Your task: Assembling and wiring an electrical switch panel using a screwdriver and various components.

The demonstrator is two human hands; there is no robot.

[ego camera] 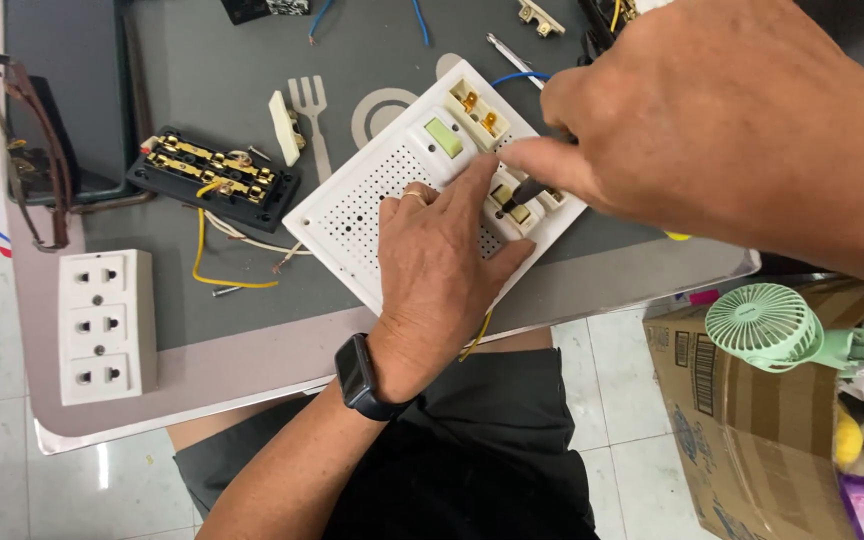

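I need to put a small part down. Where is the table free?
Free: the table strip between the white socket block and the left hand. Crowded: around the perforated panel and black terminal block.

White three-outlet socket strip [107, 327] at tray's left edge. Black terminal block [214, 178] with brass contacts — yellow wire [202, 262] trailing below it. Green handheld fan [764, 327] atop cardboard box [742, 420] — floor right.
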